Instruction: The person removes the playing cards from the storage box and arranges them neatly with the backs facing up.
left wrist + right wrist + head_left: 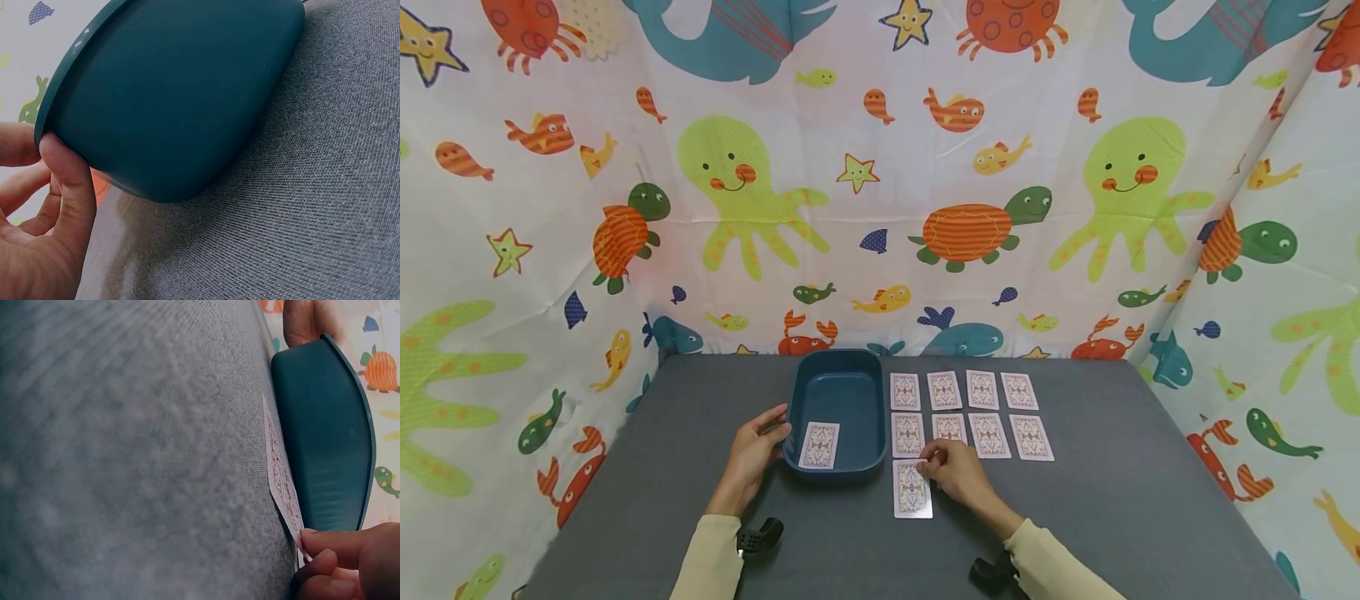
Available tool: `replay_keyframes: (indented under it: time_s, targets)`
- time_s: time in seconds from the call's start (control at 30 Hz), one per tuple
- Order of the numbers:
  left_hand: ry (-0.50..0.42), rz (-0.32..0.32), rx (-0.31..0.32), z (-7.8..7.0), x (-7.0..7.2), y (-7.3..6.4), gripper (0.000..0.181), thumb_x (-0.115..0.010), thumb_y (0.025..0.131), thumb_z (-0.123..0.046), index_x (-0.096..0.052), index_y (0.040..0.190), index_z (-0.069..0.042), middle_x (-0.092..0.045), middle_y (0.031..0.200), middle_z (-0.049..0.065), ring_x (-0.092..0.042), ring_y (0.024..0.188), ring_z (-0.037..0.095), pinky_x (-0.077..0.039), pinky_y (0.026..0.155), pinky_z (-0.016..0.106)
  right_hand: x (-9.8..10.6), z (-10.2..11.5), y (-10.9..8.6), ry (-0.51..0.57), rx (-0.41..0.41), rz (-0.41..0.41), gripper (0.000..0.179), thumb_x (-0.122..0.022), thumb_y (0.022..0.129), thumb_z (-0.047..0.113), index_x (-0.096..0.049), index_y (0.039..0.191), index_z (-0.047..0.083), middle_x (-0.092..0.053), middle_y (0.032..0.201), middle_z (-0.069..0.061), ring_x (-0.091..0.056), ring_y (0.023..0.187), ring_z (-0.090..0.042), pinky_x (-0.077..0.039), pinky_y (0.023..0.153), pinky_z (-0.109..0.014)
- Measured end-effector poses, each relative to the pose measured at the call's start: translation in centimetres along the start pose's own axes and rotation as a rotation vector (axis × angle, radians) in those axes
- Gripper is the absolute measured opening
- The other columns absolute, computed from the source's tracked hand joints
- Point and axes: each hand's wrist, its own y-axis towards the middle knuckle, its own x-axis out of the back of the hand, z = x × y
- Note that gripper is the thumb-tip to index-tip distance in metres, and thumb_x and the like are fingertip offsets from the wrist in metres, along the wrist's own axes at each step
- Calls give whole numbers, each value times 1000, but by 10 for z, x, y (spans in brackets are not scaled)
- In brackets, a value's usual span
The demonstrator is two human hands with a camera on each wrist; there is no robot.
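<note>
A dark teal plastic tub (885,417) stands on the grey table, with one playing card (818,445) lying back-up inside it. My left hand (752,454) pinches the tub's left rim between thumb and fingers; the left wrist view shows this rim (62,69) close up. At the tub's right, my right hand (958,471) pinches the upper right corner of the nearest playing card (912,492). In the right wrist view that same card (282,472) looks slightly tilted, its corner between thumb and finger.
Two rows of back-up cards (988,435) lie right of the tub, beyond my right hand, which partly covers one. The grey cloth-covered table (1097,508) reaches a printed sea-animal curtain (865,233) at the back and sides.
</note>
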Motion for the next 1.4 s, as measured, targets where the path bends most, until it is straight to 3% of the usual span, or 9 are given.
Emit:
replay_keyframes:
  time_s: [0.57, 0.9, 1.1, 1.4]
  targets:
    - [-16, 1, -4, -5, 0, -1, 43, -58, 97, -13, -53, 140, -11, -51, 138, 15, -52, 108, 24, -49, 73, 29, 4, 9, 1, 35, -15, -22, 9, -77, 82, 11, -69, 84, 11, -56, 64, 0, -53, 51, -10, -42, 47, -25]
    - [-17, 6, -2, -3, 0, -2, 43, -58, 97, -13, -53, 140, -11, -51, 139, 15, -52, 109, 25, -49, 73, 30, 17, 32, -5, 129, 0, -27, 10, -76, 84, 12, -68, 90, 8, -63, 74, -4, -53, 49, -12, -43, 41, -27]
    - [-8, -2, 4, -3, -2, -2, 42, -58, 97, -13, -54, 139, -13, -52, 138, 13, -52, 108, 22, -48, 75, 31, 26, 49, -8, 134, 2, -21, 9, -75, 85, 13, -69, 91, 11, -63, 76, -2, -51, 49, -12, -44, 43, -27]
    - [1, -11, -8, -2, -1, -4, 44, -58, 97, -13, -53, 141, -11, -52, 138, 15, -53, 106, 22, -49, 74, 31, 39, 67, -5, 227, 38, -27, 13, -74, 86, 17, -70, 96, 9, -64, 81, -6, -54, 52, -13, -43, 48, -25]
